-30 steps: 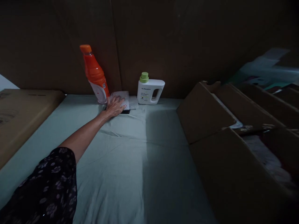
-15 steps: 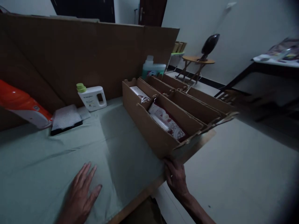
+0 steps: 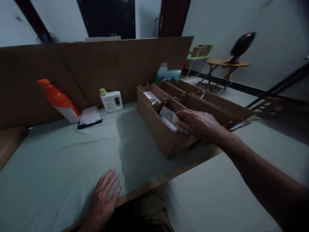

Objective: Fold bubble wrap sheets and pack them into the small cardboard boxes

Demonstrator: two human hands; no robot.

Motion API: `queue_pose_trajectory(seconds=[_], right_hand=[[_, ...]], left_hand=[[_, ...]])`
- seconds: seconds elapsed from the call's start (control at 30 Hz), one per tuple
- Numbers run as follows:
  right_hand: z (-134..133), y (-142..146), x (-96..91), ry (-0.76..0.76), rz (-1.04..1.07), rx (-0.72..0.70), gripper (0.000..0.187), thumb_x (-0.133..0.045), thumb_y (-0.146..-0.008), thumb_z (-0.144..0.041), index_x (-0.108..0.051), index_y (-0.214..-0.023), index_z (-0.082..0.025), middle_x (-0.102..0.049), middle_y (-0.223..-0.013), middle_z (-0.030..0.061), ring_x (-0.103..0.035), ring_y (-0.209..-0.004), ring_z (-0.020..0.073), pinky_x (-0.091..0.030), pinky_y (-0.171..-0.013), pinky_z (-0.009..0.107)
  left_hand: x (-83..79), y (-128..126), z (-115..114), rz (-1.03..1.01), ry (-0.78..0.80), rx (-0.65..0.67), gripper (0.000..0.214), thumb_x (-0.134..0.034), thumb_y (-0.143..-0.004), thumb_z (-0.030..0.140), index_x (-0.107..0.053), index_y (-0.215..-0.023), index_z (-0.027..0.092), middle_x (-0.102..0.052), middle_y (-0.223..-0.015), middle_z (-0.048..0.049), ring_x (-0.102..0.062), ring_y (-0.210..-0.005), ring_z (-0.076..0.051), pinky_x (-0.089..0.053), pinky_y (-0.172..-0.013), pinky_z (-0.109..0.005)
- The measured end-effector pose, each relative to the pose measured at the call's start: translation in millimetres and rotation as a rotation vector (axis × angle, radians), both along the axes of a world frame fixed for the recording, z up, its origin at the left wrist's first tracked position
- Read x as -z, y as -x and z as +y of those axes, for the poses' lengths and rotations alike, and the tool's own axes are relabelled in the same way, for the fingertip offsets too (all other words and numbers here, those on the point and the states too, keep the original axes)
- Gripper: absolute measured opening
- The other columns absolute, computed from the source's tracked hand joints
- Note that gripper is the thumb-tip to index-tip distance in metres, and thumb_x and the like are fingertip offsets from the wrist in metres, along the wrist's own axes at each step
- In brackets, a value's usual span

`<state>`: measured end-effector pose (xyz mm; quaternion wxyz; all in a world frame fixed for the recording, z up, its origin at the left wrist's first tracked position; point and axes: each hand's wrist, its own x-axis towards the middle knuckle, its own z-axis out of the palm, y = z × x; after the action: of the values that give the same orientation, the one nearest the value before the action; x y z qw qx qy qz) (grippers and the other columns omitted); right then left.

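My right hand [image 3: 200, 124] reaches over the near compartment of the cardboard box [image 3: 159, 130], its fingertips apart and bent down towards a package [image 3: 169, 117] with a white patterned front. Beneath the fingers the package is partly hidden, and I see no grip on it. A clear, shiny wrapped item [image 3: 169, 124] lies against the package. In the compartment behind sits a white flat box [image 3: 151, 96]. My left hand [image 3: 105, 195] rests near the table's front edge, fingers spread, holding nothing on the pale green cloth [image 3: 96, 154].
An orange-and-white bottle [image 3: 60, 101] leans at the back left beside a bubble-wrapped black item [image 3: 90, 117]. A white jug with a green cap [image 3: 111, 100] stands along the cardboard wall [image 3: 108, 67]. Behind the divided box is a teal bottle [image 3: 168, 74].
My right hand has left the box's lower front corner and moved up over its near compartment. The view has shifted left; my left hand remains spread on the cloth.
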<state>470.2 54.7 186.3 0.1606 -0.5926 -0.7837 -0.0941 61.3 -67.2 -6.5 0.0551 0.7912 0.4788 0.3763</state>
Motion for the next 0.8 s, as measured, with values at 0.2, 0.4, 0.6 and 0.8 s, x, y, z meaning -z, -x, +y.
queue_pose_trajectory(seconds=[0.2,0.4,0.6,0.8], right_hand=[[69.4,8.1,28.4,0.221,-0.098,-0.013,0.055,-0.063,-0.085,-0.061,-0.073,-0.068,-0.010,-0.057,-0.047,-0.0023,-0.053,-0.039,0.0055,-0.036,-0.052,0.025],[15.0,13.0,-22.6,-0.189,-0.036,0.209,0.059,-0.055,-0.088,-0.074,-0.075,-0.106,-0.022,-0.065,-0.061,0.0039,-0.049,-0.044,0.0160,-0.035,-0.053,0.033],[-60.3,167.5,12.1,-0.263,-0.044,-0.537,0.020,-0.054,-0.100,-0.031,-0.067,-0.100,-0.015,-0.073,-0.085,0.0083,-0.062,-0.068,0.0184,-0.042,-0.068,0.033],[-41.0,226.6,53.1,-0.089,0.271,-0.613,0.028,-0.065,-0.094,-0.042,-0.069,-0.106,-0.017,-0.076,-0.091,0.0083,-0.069,-0.080,0.0212,-0.048,-0.077,0.035]], left_hand=[[-4.0,-4.9,-18.5,-0.103,0.202,-0.003,0.030,-0.060,-0.091,0.026,-0.074,-0.117,0.025,-0.075,-0.122,-0.0099,-0.070,-0.116,-0.026,-0.062,-0.098,-0.043],[-22.7,10.6,-16.4,-0.441,0.503,0.023,0.024,-0.062,-0.090,0.030,-0.076,-0.109,0.024,-0.077,-0.113,-0.0086,-0.073,-0.107,-0.024,-0.060,-0.097,-0.040],[-61.8,-17.1,13.8,-1.324,0.824,0.156,0.072,-0.082,-0.075,0.050,-0.055,-0.138,0.025,-0.066,-0.136,-0.0113,-0.063,-0.125,-0.029,-0.056,-0.101,-0.044],[-56.9,7.6,35.9,-1.874,0.864,-0.041,0.057,-0.086,-0.065,0.054,-0.066,-0.106,0.020,-0.073,-0.108,-0.0066,-0.070,-0.096,-0.021,-0.058,-0.082,-0.033]])
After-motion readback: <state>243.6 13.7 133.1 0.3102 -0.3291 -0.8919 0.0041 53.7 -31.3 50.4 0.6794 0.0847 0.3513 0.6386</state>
